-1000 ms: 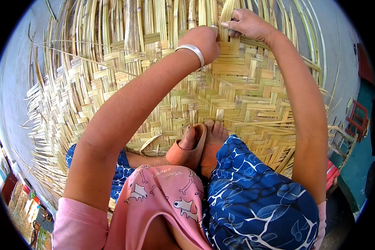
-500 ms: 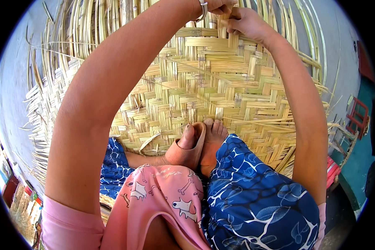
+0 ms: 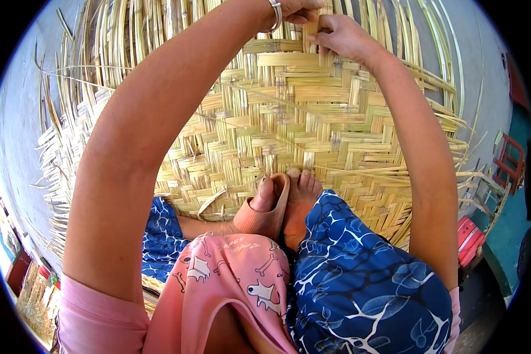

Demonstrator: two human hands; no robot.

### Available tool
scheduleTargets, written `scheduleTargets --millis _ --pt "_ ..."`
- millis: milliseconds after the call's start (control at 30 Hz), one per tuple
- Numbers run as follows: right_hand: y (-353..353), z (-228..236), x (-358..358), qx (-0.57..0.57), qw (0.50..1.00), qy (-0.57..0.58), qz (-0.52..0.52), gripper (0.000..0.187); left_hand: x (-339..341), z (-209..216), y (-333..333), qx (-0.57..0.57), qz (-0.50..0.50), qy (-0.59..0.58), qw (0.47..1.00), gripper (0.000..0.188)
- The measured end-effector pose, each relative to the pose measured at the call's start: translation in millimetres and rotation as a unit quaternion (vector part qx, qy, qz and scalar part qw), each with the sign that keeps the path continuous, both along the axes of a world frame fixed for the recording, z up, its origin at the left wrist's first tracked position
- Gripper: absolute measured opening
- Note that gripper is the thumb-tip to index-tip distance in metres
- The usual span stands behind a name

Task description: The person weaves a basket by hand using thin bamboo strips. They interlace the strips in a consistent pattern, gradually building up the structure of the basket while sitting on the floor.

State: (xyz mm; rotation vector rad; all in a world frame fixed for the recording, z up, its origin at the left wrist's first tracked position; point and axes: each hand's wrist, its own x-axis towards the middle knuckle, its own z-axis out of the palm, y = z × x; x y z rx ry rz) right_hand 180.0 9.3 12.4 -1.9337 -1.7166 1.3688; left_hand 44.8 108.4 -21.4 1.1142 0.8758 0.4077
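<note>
A large woven mat [image 3: 312, 138] of flat, pale yellow-green cane-like strips spreads under my feet and away from me. Its far part is loose upright strips [image 3: 153, 26]. At the top edge of the picture, my left hand [image 3: 298, 10], with a bangle at the wrist, is curled over the weave's far edge; what its fingers hold is cut off or hidden. Close on its right, my right hand [image 3: 345, 38] is closed, thumb and fingers pinching an upright strip [image 3: 310, 32]. Just below both hands lies a wide crosswise strip [image 3: 286, 59].
My feet rest on the mat's near part, one in a brown slipper [image 3: 259, 218]. Long thin strips [image 3: 445, 47] stick out at the right over a grey floor [image 3: 484, 76]. A red frame-like object [image 3: 509, 164] and a pink-red item [image 3: 469, 242] lie farther right.
Both hands have shifted slightly left, and a small gap has opened between them. The right hand sits a little lower. The woven part of the mat looks the same.
</note>
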Motion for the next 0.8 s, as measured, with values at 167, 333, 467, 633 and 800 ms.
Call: scheduleTargets --millis 167,333,467,633,800 --pt "-29.6 4.7 23.3 0.117 0.974 0.098 -0.166 0.028 11.3 10.0 -5.2 0.058 -0.001 0.062 0.996 0.019" --pt "-68.2 3.4 82.5 0.078 0.952 0.071 -0.288 0.034 15.5 -9.8 -10.5 0.018 0.067 0.077 0.995 0.017" --pt "-87.3 7.6 107.7 0.025 0.938 0.012 -0.346 0.041 16.6 -4.8 -23.6 0.105 0.099 0.125 0.982 0.020" --pt "-87.7 3.3 119.1 -0.002 0.931 -0.006 -0.364 0.045 24.1 -15.8 -51.6 0.321 0.283 0.133 0.894 0.041" --pt "-91.2 1.5 130.7 0.004 0.928 0.064 -0.366 0.041 30.8 19.8 -105.6 0.551 0.014 0.270 0.790 0.045"
